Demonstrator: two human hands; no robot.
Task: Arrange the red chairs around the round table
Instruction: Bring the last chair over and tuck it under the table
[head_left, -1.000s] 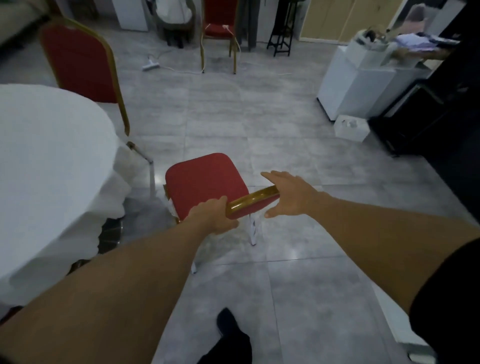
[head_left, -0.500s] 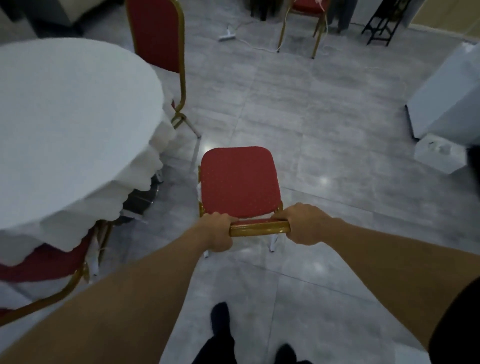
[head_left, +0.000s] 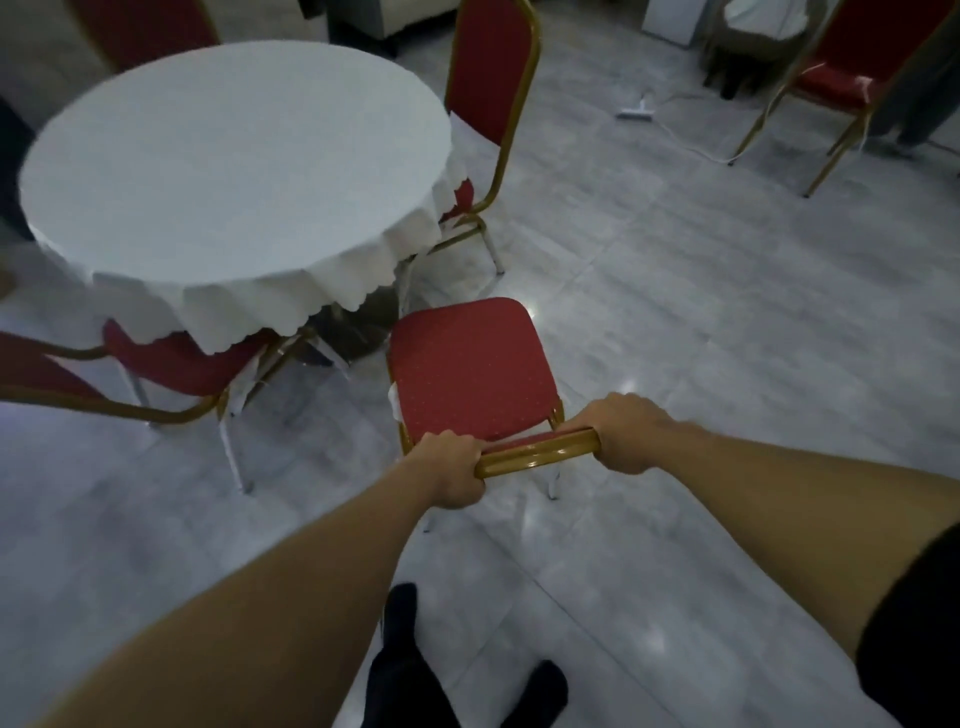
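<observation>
A red chair with a gold frame stands on the floor just in front of me, its seat pointing toward the round table, which has a white scalloped cloth. My left hand grips the left end of the chair's gold top rail. My right hand grips the right end. The seat's front edge is a short way from the cloth's hem. Another red chair is tucked in at the table's right side. A third red chair sits partly under the cloth at the near left.
A fourth red chair stands apart at the far right. A white power strip and its cable lie on the grey tiled floor beyond. Another red chair back shows behind the table. My feet are below.
My right hand closed on the rail after resting open on it. The chair has swung round with me toward the table, which now fills the upper left of the view.
</observation>
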